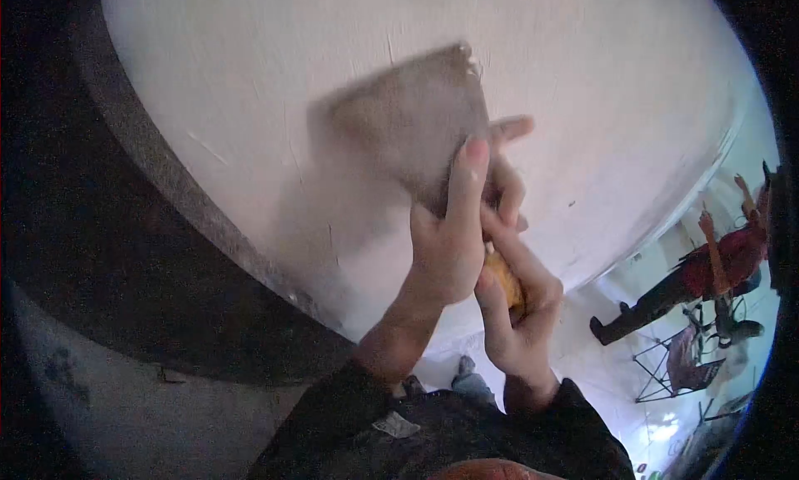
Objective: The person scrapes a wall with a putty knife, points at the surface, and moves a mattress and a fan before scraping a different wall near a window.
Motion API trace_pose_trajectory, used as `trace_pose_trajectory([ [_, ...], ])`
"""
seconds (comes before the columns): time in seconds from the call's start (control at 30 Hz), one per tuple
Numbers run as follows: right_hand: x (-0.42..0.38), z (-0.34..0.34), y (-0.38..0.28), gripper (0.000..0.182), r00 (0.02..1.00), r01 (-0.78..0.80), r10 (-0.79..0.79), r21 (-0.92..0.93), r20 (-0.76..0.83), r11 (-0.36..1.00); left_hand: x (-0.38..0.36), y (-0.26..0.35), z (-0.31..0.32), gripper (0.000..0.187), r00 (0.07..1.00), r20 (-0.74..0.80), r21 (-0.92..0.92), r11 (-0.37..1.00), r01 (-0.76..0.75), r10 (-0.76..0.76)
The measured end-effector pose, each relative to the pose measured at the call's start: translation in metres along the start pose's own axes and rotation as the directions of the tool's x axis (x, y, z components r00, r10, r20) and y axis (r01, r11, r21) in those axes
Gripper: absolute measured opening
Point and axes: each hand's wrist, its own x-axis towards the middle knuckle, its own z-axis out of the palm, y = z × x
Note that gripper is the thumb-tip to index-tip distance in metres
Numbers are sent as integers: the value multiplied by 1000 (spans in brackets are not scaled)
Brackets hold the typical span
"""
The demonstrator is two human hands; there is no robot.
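A flat, roughly rectangular grey plate point(408, 118), like a wide plastering blade, lies close over the pale wall surface. White paste marks its upper right corner. My left hand point(449, 247) grips the plate's lower right edge, thumb on the face and fingers round the side. Just below it, my right hand point(528, 322) is closed round a yellow handle point(504, 282), with the index finger reaching up against the left hand. I cannot tell whether handle and plate are one tool, since the fingers cover where they meet.
The pale wall point(599, 81) has fine ridges and streaks. A dark band point(166, 230) curves along its left side. At the right, a person in a red top point(732, 259) stands with raised arms near a folding chair point(682, 359). Bright light reflects off the floor point(666, 430).
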Motion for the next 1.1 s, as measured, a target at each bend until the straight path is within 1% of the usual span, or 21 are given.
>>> trace_pose_trajectory([
  [0.07,-8,4,-9,42,990,116,-116,2,-80,993,-13,4,6,51,1000,-13,-65,998,20,-21],
  [0.13,-8,3,-6,42,989,125,-126,-14,-72,992,-25,0,3,53,997,-15,-18,997,79,-79],
  [0.2,-9,4,-3,42,986,153,-156,-54,-60,987,-20,2,3,52,997,-16,-1,997,77,-77],
  [0.23,-8,4,-5,42,999,35,-35,4,-34,999,-14,7,6,52,998,-13,-39,997,64,-64],
  [0.27,-17,3,-10,42,999,17,-17,-1,-28,1000,-14,10,8,51,998,-19,-87,995,53,-55],
  [0.3,-22,1,-18,43,1000,8,-7,16,-23,1000,-18,11,8,50,999,-4,-60,997,48,-48],
  [0.33,-25,1,-22,43,1000,7,-6,40,-25,999,-22,6,8,50,999,6,-56,998,39,-39],
  [0.37,-27,-1,-14,44,997,79,-78,29,-29,996,-28,-4,5,50,999,25,-27,999,30,-29],
  [0.4,-23,1,-13,44,995,92,-91,33,-30,995,-27,-2,6,50,999,46,0,1000,12,-12],
  [0.47,-6,2,-7,44,998,47,-46,19,-36,999,-9,3,4,50,999,21,38,998,50,-50],
  [0.53,-8,2,-10,44,999,2,0,47,-52,999,-6,9,9,49,998,-7,-72,996,59,-60],
  [0.6,-8,-4,-6,44,998,63,-61,90,-17,994,-6,-3,5,48,1000,-20,-41,999,13,-13],
  [0.67,0,-3,-4,43,999,50,-50,44,-10,998,-3,-5,1,47,999,27,53,998,21,-22],
  [0.7,7,3,-4,43,995,95,-91,70,-50,993,4,-3,8,45,998,-57,-90,996,11,-16],
  [0.73,3,4,-7,43,989,127,-119,90,-85,988,-3,1,12,45,998,-62,-101,995,25,-31],
  [0.83,-10,-5,-3,42,998,54,-53,83,-18,995,-7,-9,5,42,998,6,-26,998,-61,61],
  [0.87,-15,-7,1,42,999,34,-35,92,10,995,-16,-15,2,42,998,1,-24,998,-56,56],
  [0.9,-23,-9,6,42,999,35,-36,92,11,995,-31,-20,1,41,1000,-19,-23,1000,-13,12],
  [0.97,-59,-13,10,41,990,-67,56,83,127,994,-70,-27,-3,40,993,-68,3,995,100,-100],
  [1.0,-71,-17,18,42,972,-139,124,65,199,988,-84,-28,-11,38,984,-46,62,983,174,-171],
  [1.1,-103,-17,43,47,964,-139,123,55,236,989,-129,-41,-45,31,918,-30,237,889,392,-396],
])
